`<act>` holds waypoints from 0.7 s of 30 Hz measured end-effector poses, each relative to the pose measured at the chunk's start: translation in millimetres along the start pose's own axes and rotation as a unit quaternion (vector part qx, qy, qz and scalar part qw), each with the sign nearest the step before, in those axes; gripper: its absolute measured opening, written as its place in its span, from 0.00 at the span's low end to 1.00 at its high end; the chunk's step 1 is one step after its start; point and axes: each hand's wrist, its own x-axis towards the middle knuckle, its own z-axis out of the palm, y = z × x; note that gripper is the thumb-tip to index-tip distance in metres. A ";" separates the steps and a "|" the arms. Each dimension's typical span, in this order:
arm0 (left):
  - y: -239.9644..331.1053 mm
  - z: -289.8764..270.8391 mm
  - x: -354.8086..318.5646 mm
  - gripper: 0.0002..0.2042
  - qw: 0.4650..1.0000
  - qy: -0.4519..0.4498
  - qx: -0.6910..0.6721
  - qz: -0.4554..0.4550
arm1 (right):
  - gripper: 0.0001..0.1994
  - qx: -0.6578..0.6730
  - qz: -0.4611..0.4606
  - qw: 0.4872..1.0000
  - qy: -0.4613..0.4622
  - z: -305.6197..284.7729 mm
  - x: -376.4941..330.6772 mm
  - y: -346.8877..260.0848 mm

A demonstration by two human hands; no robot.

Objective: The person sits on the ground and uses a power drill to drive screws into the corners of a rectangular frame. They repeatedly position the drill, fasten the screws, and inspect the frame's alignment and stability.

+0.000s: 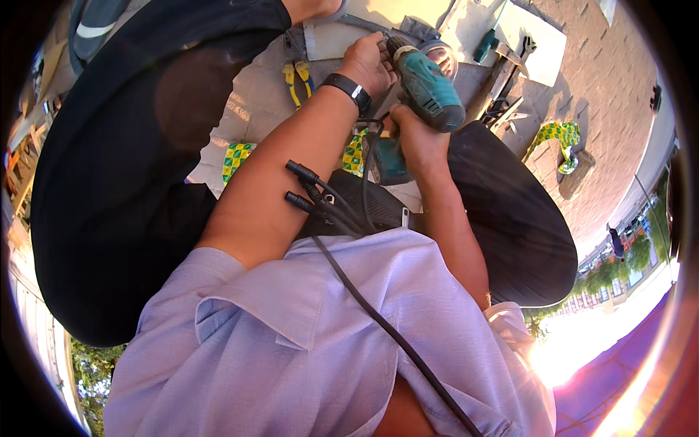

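Note:
My right hand (422,142) is wrapped round the handle of a teal cordless drill (431,91). The drill's chuck points away from me and to the left, and its battery base (391,162) shows below my wrist. Close beside the chuck is my left hand (370,64), with a black band on the wrist. Its fingers are curled in near the chuck; what they hold, if anything, is hidden. A round, clear-rimmed container (445,60) sits just beyond the drill, partly covered by it.
Yellow-and-blue pliers (297,83) lie left of my left wrist. Far right are a screwdriver (486,45), an adjustable wrench (527,49) and a pale board (542,54). A green-yellow patterned strip (559,132) lies by a stone (578,175). Black cables (349,218) hang across my lap.

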 end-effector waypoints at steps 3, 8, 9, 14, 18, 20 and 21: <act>-0.3 -2.2 19.1 0.18 0.999 -0.022 -0.022 0.016 | 0.12 -0.016 0.000 1.000 -0.001 -3.1 0.2 5.5; 3.8 8.5 17.8 0.17 1.000 -0.015 -0.015 -0.001 | 0.13 -0.028 -0.027 0.999 0.003 -4.8 0.9 7.0; 3.7 8.7 17.1 0.16 1.000 -0.017 -0.017 0.003 | 0.13 -0.034 -0.024 0.999 0.003 -5.1 0.3 6.2; 3.6 8.2 14.8 0.14 0.999 -0.028 -0.017 0.017 | 0.15 -0.058 -0.047 0.997 0.010 -7.2 -1.9 12.7; -8.7 4.5 8.3 0.14 0.999 -0.037 -0.018 0.031 | 0.17 -0.063 -0.066 0.996 0.004 -10.7 -4.6 25.1; -13.6 -5.2 12.2 0.15 0.998 -0.045 -0.023 0.029 | 0.17 -0.065 -0.072 0.995 0.001 -12.0 -4.7 32.5; -14.1 -10.2 14.3 0.15 0.998 -0.058 -0.016 0.031 | 0.18 -0.067 -0.071 0.995 -0.001 -12.3 -4.8 34.0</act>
